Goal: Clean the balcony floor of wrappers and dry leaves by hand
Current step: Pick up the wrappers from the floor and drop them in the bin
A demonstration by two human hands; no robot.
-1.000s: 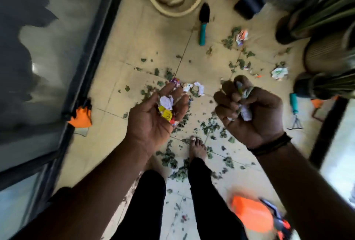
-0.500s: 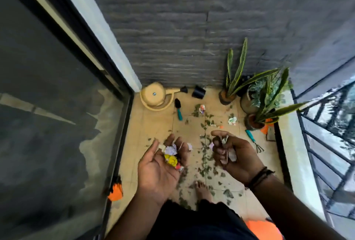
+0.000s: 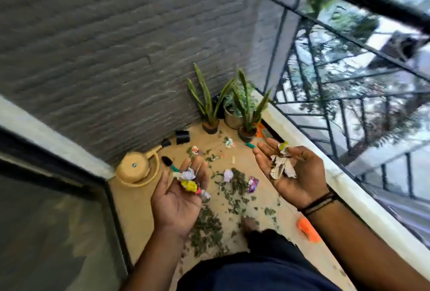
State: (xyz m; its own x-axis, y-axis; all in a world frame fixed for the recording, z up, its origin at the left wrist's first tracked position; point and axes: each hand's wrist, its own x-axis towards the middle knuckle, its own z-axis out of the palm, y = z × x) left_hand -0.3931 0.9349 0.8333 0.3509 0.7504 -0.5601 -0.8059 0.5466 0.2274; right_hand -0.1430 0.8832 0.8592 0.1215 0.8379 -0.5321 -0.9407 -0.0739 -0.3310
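Now both hands (image 3: 179,200) (image 3: 294,174) flat — wrappers (image 3: 190,181) in palms.

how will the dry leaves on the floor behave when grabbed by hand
The dry leaves look small and curled, so probably very light and crumbly. They lie scattered in loose bits, so a pinch likely gathers only a few. Any breeze through the railing might shift them.

Wrappers (image 3: 190,180) on open left hand (image 3: 178,200)
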